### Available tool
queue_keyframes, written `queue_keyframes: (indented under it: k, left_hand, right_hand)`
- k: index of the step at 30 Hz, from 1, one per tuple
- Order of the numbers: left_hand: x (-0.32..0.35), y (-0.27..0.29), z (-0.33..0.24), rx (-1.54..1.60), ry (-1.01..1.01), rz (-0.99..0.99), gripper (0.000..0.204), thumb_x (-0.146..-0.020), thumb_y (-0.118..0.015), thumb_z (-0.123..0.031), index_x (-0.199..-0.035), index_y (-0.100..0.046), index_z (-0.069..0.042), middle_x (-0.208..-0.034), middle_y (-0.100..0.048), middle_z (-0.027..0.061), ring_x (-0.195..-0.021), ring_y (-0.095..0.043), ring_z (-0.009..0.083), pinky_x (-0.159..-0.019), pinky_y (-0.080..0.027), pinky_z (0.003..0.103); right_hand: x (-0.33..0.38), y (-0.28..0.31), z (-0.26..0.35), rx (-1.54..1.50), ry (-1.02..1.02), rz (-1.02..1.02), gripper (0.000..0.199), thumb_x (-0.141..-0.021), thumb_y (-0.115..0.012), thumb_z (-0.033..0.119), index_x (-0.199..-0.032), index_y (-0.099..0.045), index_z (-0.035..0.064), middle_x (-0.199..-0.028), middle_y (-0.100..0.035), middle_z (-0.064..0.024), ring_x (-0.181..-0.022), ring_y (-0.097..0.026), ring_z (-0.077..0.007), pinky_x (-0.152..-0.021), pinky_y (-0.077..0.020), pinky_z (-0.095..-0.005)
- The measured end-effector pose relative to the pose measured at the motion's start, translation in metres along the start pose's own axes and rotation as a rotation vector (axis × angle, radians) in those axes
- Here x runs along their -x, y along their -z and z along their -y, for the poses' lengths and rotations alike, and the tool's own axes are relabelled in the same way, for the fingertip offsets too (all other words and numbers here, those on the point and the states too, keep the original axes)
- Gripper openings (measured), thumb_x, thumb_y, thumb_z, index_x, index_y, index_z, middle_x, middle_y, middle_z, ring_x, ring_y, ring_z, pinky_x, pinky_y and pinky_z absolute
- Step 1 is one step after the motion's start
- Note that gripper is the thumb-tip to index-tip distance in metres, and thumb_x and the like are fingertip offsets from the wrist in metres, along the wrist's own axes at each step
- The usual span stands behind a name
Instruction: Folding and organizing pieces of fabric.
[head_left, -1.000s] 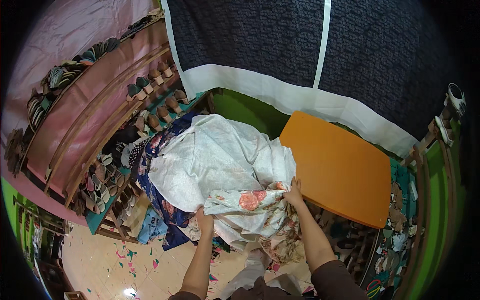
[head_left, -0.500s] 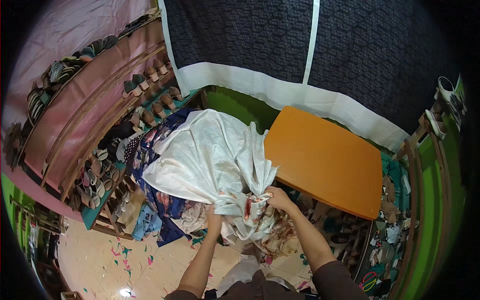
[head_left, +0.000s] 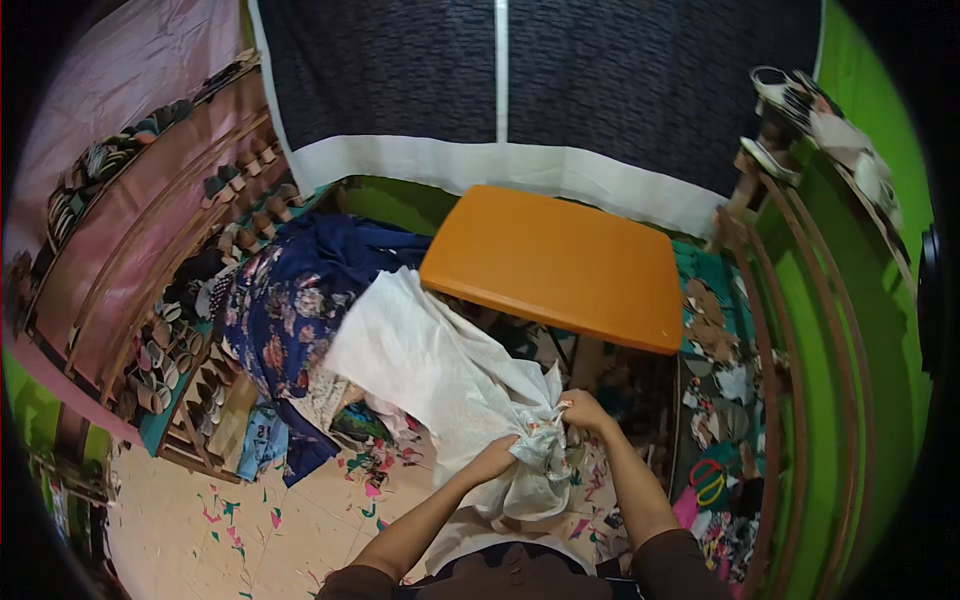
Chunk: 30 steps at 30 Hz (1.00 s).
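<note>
Beside orange table (head_left: 560, 262) | both hands bunch white cloth (head_left: 440, 370) | tiled floor (head_left: 250, 520)

Both hands' fingers are buried in the bunched white cloth (head_left: 440, 385), so the grip of the left hand (head_left: 497, 458) and right hand (head_left: 583, 410) cannot be seen clearly. The cloth covers part of the dark blue floral fabric (head_left: 290, 310) and whatever lies under it. The orange table (head_left: 560, 262) hides its own legs, and the shoes on the wooden racks (head_left: 190, 300) are too small to tell apart.
</note>
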<state>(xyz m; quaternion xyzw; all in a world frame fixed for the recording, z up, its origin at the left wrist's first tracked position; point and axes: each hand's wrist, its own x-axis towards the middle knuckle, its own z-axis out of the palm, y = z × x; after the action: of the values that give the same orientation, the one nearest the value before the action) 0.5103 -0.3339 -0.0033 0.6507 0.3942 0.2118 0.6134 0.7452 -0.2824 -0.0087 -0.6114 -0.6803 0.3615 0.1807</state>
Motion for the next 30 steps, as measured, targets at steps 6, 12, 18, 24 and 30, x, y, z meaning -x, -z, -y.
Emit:
queue_keyframes:
  k: [6,12,18,24,30]
  left_hand:
    - [-0.014,-0.037,-0.023,0.086,-0.016,0.055,0.035,-0.087,-0.045,-0.027,-0.103,-0.057,0.001,-0.101,-0.060,0.0090,-0.093,-0.053,0.0159,-0.083,-0.041,0.029]
    - [-0.055,-0.020,-0.045,-0.100,-0.304,-0.208,0.031,-0.086,-0.044,-0.026,-0.095,-0.056,0.001,-0.091,-0.057,0.0162,-0.087,-0.055,0.0266,-0.079,-0.040,0.034]
    - [-0.067,0.030,-0.049,-0.180,-0.116,-0.416,0.023,-0.082,-0.043,-0.018,-0.088,-0.052,0.002,-0.088,-0.057,0.0224,-0.084,-0.054,0.0337,-0.074,-0.041,0.036]
    - [-0.047,0.067,-0.010,-0.137,-0.069,-0.435,0.030,-0.078,-0.041,-0.005,-0.104,-0.054,0.000,-0.098,-0.059,0.0217,-0.093,-0.055,0.0310,-0.082,-0.041,0.033]
    - [-0.004,0.096,0.021,-0.094,0.055,-0.374,0.043,-0.071,-0.043,0.001,-0.114,-0.051,0.000,-0.097,-0.060,0.0158,-0.094,-0.056,0.0214,-0.083,-0.042,0.029]
  right_hand:
    - [0.091,0.039,-0.047,0.057,-0.247,-0.285,0.048,-0.062,-0.064,0.023,-0.106,-0.059,0.0056,-0.105,-0.054,-0.0187,-0.099,-0.051,-0.0386,-0.086,-0.0419,-0.0380]
    - [0.140,0.090,-0.060,0.113,-0.453,-0.050,0.043,-0.059,-0.063,0.024,-0.094,-0.063,-0.0009,-0.088,-0.063,-0.0196,-0.084,-0.061,-0.0290,-0.075,-0.0470,-0.0347]
    - [0.139,0.090,-0.026,-0.536,-0.165,-0.292,0.045,-0.061,-0.062,0.003,-0.105,-0.056,0.0022,-0.100,-0.062,-0.0063,-0.092,-0.057,-0.0146,-0.080,-0.0429,-0.0261]
    - [0.122,0.086,0.027,-0.949,-0.042,-0.182,0.046,-0.071,-0.073,0.016,-0.110,-0.054,0.0028,-0.104,-0.059,-0.0032,-0.095,-0.054,-0.0114,-0.083,-0.0424,-0.0260]
    - [0.111,0.083,0.067,-1.245,0.042,-0.322,0.031,-0.080,-0.062,0.013,-0.109,-0.057,0.0031,-0.099,-0.060,-0.0036,-0.086,-0.058,-0.0132,-0.074,-0.0476,-0.0277]
